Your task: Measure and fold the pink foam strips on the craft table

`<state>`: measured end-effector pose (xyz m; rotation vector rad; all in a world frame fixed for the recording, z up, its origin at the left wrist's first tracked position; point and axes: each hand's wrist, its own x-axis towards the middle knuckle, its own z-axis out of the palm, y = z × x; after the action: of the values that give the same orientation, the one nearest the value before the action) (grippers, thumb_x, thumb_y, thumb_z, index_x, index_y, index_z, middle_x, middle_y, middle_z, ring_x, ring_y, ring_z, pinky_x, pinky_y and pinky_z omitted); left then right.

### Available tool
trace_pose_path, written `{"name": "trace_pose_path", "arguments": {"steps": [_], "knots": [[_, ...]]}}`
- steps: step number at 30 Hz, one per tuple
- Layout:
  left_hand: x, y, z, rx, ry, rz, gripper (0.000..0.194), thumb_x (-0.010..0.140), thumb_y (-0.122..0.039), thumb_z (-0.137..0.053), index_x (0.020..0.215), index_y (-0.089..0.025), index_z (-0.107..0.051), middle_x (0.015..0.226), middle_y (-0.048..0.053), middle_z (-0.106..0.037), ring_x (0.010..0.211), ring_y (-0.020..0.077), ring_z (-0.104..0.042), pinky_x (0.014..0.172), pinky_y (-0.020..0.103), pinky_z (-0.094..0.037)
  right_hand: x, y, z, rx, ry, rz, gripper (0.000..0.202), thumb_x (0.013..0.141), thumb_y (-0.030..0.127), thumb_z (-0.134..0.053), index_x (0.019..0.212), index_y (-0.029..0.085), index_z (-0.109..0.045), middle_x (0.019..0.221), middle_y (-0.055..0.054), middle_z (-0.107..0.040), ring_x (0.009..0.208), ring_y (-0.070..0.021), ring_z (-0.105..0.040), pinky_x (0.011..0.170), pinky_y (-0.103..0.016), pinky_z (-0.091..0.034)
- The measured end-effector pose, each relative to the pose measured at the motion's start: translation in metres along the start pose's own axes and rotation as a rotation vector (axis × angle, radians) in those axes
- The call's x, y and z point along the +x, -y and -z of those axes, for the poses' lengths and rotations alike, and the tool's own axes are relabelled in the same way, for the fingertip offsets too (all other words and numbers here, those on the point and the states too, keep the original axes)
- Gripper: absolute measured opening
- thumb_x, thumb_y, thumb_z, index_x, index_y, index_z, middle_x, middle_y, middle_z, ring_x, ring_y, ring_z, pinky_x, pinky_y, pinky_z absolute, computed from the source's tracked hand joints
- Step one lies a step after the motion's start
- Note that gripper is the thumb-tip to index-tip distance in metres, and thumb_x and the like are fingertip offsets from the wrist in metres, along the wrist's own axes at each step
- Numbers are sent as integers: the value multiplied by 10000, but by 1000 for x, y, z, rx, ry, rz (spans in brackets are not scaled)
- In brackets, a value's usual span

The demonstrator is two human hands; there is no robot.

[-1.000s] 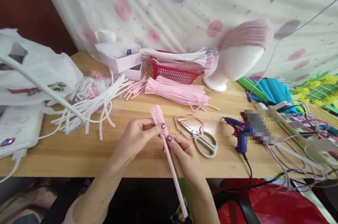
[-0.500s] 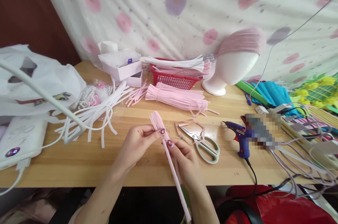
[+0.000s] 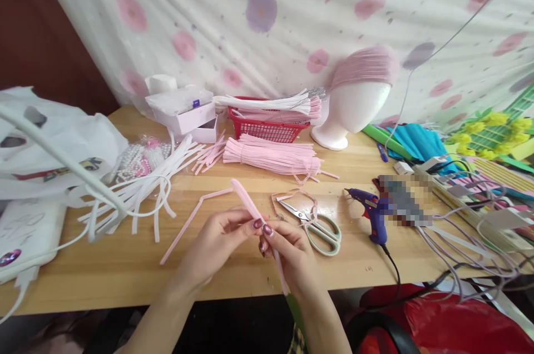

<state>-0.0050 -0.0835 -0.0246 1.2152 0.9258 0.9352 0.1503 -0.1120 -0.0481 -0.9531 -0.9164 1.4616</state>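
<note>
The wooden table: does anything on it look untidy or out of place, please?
Mildly odd: a thin pinkish loop crosses the scissors, looking tangled, and a strip juts past the right end of the pink bundle. Nothing looks spilled.

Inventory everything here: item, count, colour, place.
held strips: count unclear, pink, centre
bent strip: 1, pink, centre-left
scissors: 1, pale-green handles, centre-right
glue gun: 1, blue, right
basket: 1, red, back centre
strip bundle: 1, pink, in front of basket
loose strips: several, white, left
short strips: several, pink, left of bundle
beads: many, white and pink, left
boxes: 2, whitish, back left
plastic bag: 1, white, far left
foam head: 1, white, pink-capped, right of basket
pen: 1, blue, back right
flowers: several, yellow, far right
cables: several, black and pale, right
curtain: 1, white floral, background
table: 1, light wood, centre
left hand, right hand: 1 each, dark-red nails, centre
</note>
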Motion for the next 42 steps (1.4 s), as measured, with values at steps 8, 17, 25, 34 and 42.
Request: {"name": "trace_pose_path", "arguments": {"steps": [8, 17, 25, 34, 42], "knots": [[-6, 11, -3, 27, -167, -63, 175, 800, -333, -740, 680, -216, -786, 765, 49, -743, 812, 209, -678, 788, 286, -516, -6, -3, -2, -135, 58, 10, 281, 826, 465, -745, 847, 191, -807, 651, -23, -647, 597, -121, -513, 592, -244, -428], [-5, 4, 6, -64, -374, -115, 211, 758, -404, -783, 791, -199, -747, 893, 46, -734, 931, 209, -655, 886, 309, -508, -15, -5, -5, -283, 60, 120, 264, 901, 413, -666, 882, 200, -822, 646, -33, -648, 602, -139, -552, 573, -249, -441], [-4, -3, 4, -482, -419, -81, 252, 631, -353, -877, 695, -182, -703, 756, -15, -653, 766, 117, -594, 751, 221, -509, -19, -1, -3, -352, 83, 173, 208, 926, 338, -655, 905, 222, -827, 659, -27, -651, 629, -136, -549, 590, -249, -418], [-2, 7, -17, -709, -450, 49, 355, 556, -373, -938, 698, -189, -670, 703, -42, -597, 684, 102, -564, 656, 213, -510, -14, -5, -1, -266, 94, 128, 201, 926, 335, -660, 893, 228, -827, 643, -17, -634, 604, -124, -529, 572, -236, -407], [-5, 11, -23, -833, -362, 78, 379, 646, -493, -873, 694, -168, -684, 702, 6, -654, 656, 135, -618, 608, 251, -553, -9, -5, 0, -247, 119, 166, 196, 934, 319, -656, 894, 230, -826, 633, -10, -636, 595, -115, -536, 569, -222, -411]]}}
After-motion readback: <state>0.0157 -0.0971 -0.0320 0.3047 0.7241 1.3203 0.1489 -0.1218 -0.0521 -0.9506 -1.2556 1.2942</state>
